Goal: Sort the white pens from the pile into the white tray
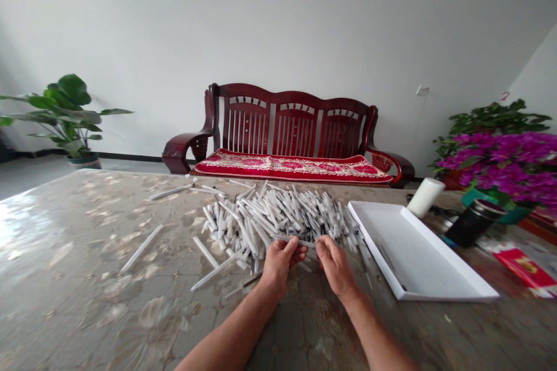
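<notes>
A large heap of white pens (278, 214) lies on the marbled table (87, 278) in front of me. My left hand (281, 261) and my right hand (333, 264) meet at the near edge of the heap. Both are closed in a pinch on one white pen (300, 241) held level between them, the left at its left end and the right at its right end. Several loose pens (141, 248) lie scattered to the left of the heap.
A shallow white tray (439, 278) lies right of the heap. Behind it stand a white cylinder (425, 197) and a black cup (474, 223), with a red packet (526, 266) and purple flowers (509, 165) beyond. A red wooden bench (287, 139) stands behind the table.
</notes>
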`<state>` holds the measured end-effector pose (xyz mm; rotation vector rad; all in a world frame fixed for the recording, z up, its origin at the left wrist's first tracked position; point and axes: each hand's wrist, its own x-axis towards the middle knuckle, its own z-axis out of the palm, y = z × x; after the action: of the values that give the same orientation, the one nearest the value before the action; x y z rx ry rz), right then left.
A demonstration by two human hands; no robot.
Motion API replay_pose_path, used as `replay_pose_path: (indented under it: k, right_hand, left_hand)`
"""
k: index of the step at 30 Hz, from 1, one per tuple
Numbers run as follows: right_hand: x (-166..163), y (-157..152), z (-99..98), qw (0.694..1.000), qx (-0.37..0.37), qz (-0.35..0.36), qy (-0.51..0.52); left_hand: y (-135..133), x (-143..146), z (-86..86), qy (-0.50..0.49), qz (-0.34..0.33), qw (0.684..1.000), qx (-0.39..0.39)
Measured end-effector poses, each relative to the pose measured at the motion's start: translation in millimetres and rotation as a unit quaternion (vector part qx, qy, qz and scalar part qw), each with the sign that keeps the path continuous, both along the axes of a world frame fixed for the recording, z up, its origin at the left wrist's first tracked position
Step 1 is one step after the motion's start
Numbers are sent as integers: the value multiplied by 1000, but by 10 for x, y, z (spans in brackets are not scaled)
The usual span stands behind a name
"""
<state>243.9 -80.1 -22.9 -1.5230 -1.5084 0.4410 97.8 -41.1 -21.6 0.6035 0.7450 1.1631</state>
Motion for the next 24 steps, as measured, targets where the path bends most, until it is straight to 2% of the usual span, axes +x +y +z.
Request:
replay_pose_path:
  k: [6,11,17,21,24]
  right_hand:
    - [-9,25,-39,999,-36,-7,31]
    - [-9,32,-50,1000,-6,-3,22]
    - [-11,82,-73,997,-16,-51,57]
    - [-34,49,-41,995,-39,-15,90]
    - [-56,32,-30,999,-14,-2,42]
  left_hand:
    - [3,6,-10,13,-14,1000,12]
    - [4,2,3,17,-4,1000,2]
    - [-49,23,17,15,-9,999,30]
    - [-53,32,10,23,7,1000,20]
    - [-48,31,1,19,12,1000,12]
